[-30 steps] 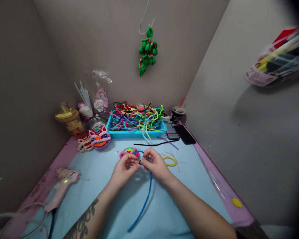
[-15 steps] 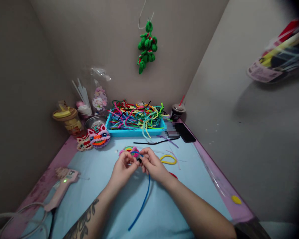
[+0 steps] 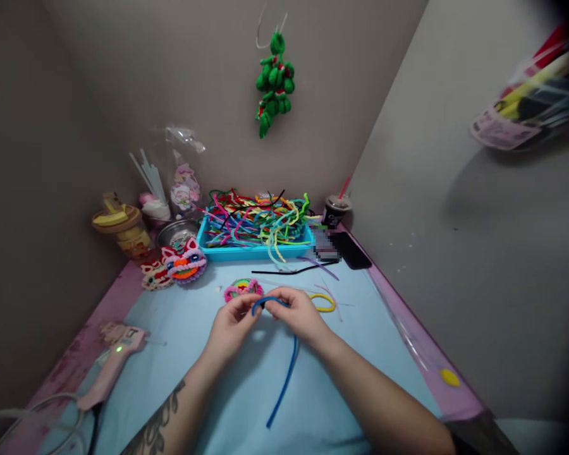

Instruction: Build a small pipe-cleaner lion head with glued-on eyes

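Note:
My left hand [image 3: 230,325] and my right hand [image 3: 296,313] meet above the light blue mat [image 3: 180,354], both pinching the top end of a blue pipe cleaner [image 3: 284,379]. The end is bent into a small arch between my fingertips, and its long tail trails down toward me. Something small and dark sits at my fingertips on the arch. Just beyond my left hand lies a pink and multicoloured pipe-cleaner piece [image 3: 239,289]. A yellow pipe-cleaner ring [image 3: 323,303] lies right of my right hand.
A blue tray [image 3: 246,253] heaped with coloured pipe cleaners stands at the back. Finished lion-head pieces [image 3: 184,264], jars and a metal bowl sit back left. A pink glue gun [image 3: 111,363] lies at the left. A phone [image 3: 351,249] and cup are back right.
My hands have bent the blue pipe cleaner's top end into a flatter arch, and its tail has swung to the right. The view has shifted slightly.

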Action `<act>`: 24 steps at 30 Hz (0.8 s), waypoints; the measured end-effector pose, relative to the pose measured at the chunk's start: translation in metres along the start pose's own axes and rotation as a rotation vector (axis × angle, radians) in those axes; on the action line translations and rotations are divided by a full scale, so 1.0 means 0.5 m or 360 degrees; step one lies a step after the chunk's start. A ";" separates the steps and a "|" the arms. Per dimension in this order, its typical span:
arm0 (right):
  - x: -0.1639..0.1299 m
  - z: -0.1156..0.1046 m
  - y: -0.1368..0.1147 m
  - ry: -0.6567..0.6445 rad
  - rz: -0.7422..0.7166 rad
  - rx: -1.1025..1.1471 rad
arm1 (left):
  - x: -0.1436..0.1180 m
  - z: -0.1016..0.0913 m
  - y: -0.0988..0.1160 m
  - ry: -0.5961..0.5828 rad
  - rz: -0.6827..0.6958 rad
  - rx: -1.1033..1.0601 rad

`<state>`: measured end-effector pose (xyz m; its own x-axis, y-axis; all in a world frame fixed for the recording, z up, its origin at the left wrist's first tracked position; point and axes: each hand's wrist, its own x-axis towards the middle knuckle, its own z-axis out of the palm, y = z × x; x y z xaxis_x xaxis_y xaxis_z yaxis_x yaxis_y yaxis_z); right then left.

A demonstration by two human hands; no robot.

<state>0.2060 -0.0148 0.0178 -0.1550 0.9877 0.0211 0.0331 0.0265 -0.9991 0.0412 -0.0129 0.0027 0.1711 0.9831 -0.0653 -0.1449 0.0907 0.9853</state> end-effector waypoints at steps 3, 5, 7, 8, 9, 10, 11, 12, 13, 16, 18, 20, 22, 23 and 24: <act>0.000 0.007 0.008 -0.0048 0.0047 -0.0039 | -0.003 0.006 -0.001 0.0003 0.0063 0.0072; -0.001 0.007 0.008 -0.0034 0.0072 -0.0063 | -0.003 0.007 0.000 -0.0003 0.0064 0.0119; -0.001 0.003 0.004 -0.0020 0.0090 -0.0102 | -0.003 0.006 0.001 -0.0011 0.0073 0.0162; -0.001 0.000 0.002 -0.0029 0.0092 -0.0143 | -0.002 0.005 0.002 -0.0013 0.0077 0.0172; -0.001 -0.003 0.001 -0.0051 0.0087 -0.0198 | -0.002 0.003 0.002 -0.0016 0.0072 0.0175; -0.001 -0.006 0.000 -0.0075 0.0080 -0.0262 | -0.001 0.002 0.002 -0.0016 0.0062 0.0178; -0.001 -0.008 0.000 -0.0103 0.0074 -0.0322 | -0.001 0.002 0.002 -0.0012 0.0049 0.0185; -0.001 -0.010 0.001 -0.0128 0.0070 -0.0370 | -0.001 0.001 0.001 -0.0004 0.0035 0.0198; -0.001 -0.010 0.002 -0.0148 0.0060 -0.0401 | -0.001 0.002 0.001 0.0012 0.0024 0.0216; -0.003 -0.009 0.006 -0.0205 0.0003 -0.0443 | -0.003 0.004 0.002 0.0061 0.0009 0.0269; -0.004 -0.008 0.007 -0.0246 -0.0054 -0.0476 | -0.005 0.006 0.006 0.0094 0.0013 0.0301; -0.006 -0.009 0.008 -0.0269 -0.0084 -0.0495 | -0.006 0.006 0.010 0.0137 0.0042 0.0348; -0.006 -0.012 0.007 -0.0275 -0.0109 -0.0460 | -0.006 0.004 0.013 0.0177 0.0084 0.0389; -0.006 -0.013 0.007 -0.0269 -0.0131 -0.0424 | -0.005 0.002 0.014 0.0191 0.0107 0.0404; -0.006 -0.014 0.006 -0.0254 -0.0161 -0.0385 | -0.003 0.000 0.013 0.0196 0.0125 0.0414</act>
<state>0.2135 -0.0164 0.0149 -0.3219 0.9420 0.0951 0.2408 0.1786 -0.9540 0.0402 -0.0139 0.0094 0.0472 0.9988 0.0095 0.1045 -0.0144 0.9944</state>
